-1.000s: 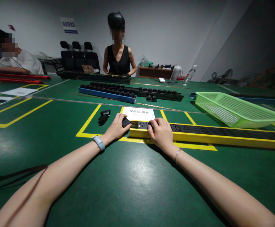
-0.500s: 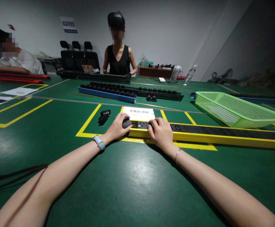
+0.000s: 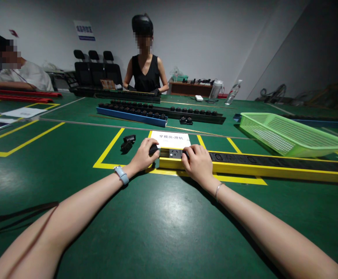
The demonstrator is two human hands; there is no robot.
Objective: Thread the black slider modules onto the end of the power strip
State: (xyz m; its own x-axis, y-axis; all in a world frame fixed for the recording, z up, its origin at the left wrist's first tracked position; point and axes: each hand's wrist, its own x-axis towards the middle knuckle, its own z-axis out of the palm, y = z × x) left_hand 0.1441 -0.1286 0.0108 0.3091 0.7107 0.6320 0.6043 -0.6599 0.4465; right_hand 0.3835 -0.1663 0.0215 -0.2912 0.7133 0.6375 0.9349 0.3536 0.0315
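A small black block (image 3: 153,149) is gripped in the closed fingers of the left hand (image 3: 143,157) and held against the left end of a long yellow rail (image 3: 244,169), on the green table (image 3: 163,221). The right hand (image 3: 197,162) is laid over the rail just right of that end, fingers curled onto its black sockets (image 3: 273,159); whether it grips cannot be told. A white sheet (image 3: 171,140) lies just beyond, a green basket (image 3: 287,135) farther right.

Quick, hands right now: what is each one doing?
Left hand: closed on a black module at the end of the yellow rail.
Right hand: closed over the yellow rail, pressing on it.
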